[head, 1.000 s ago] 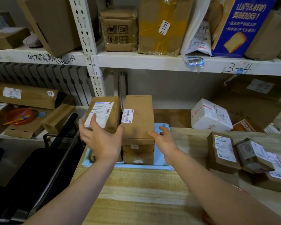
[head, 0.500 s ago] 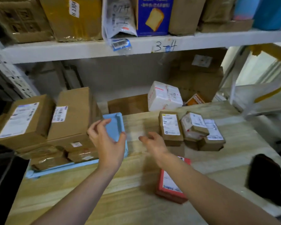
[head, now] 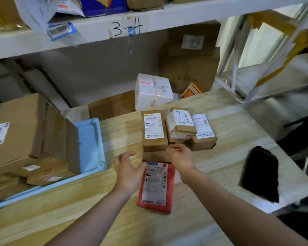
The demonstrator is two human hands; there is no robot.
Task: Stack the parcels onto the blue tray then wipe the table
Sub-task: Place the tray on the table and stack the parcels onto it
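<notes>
on the wooden worktop [head: 114, 219], the left hand [head: 128, 171] and right hand [head: 182, 160], both spread and empty, have left the stacked blue tray [head: 89, 144] and now flank the next brown parcel [head: 154, 132], beyond the red parcel [head: 156, 185].

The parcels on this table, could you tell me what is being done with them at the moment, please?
A person is moving parcels from the wooden table onto the blue tray, where several brown boxes are stacked. The left hand and right hand are open and empty over the far end of the red parcel, near a brown labelled parcel. Two more small parcels lie beside it. A black cloth lies untouched at the right.
</notes>
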